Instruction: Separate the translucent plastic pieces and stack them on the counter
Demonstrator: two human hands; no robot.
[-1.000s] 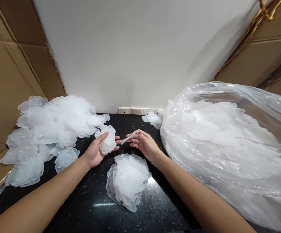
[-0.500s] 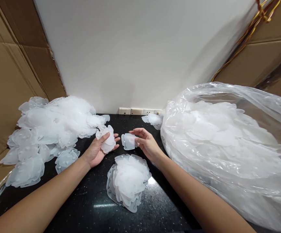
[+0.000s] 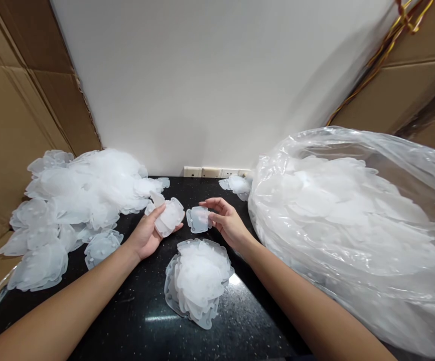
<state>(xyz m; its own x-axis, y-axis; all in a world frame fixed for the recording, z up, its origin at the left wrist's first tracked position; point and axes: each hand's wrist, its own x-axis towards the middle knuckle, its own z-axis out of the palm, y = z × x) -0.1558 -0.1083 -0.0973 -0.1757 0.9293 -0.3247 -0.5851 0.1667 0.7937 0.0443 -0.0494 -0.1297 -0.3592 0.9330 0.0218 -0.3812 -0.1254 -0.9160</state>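
My left hand [image 3: 147, 234] is closed around a small stack of translucent white plastic pieces [image 3: 168, 216], held palm up above the black countertop [image 3: 138, 311]. My right hand [image 3: 225, 220] pinches a single translucent piece [image 3: 199, 219] by its edge, facing me, just right of the stack. Below both hands a loose pile of the same scalloped pieces [image 3: 198, 281] lies on the counter.
A big heap of the pieces [image 3: 74, 200] covers the left of the counter. A large clear plastic bag full of them [image 3: 352, 225] fills the right. A few more pieces [image 3: 237, 184] lie by the wall sockets [image 3: 211, 172]. Cardboard boxes [image 3: 10, 120] stand on both sides.
My right hand turned its single piece from edge-on to flat-facing me. My left hand shifted the stack slightly, tilting it toward the right.
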